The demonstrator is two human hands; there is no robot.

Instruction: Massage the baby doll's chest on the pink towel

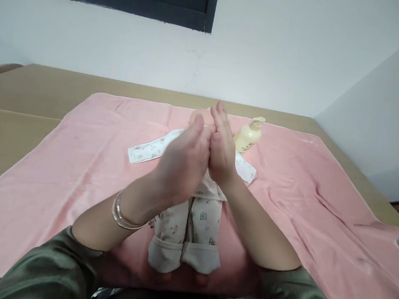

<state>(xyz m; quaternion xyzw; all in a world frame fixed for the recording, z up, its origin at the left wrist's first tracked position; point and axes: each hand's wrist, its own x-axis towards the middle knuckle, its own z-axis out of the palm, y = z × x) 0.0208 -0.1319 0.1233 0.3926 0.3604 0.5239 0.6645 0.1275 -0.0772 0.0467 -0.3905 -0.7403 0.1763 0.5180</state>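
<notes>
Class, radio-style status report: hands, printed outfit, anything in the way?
Left hand, right hand: palm to palm over printed outfit. Outfit on pink cloth, partly hidden by hands. Pump bottle near one sleeve.

The left hand [184, 162] blurs against the right hand [222, 156], the pair hiding a clothed doll's [204, 219] middle and much of its head [198, 116] behind them. Just beyond the right hand, lettering on a pump bottle [251, 134] is too small to read; far beyond both, the top edge crops a dark window frame [145, 3].
</notes>
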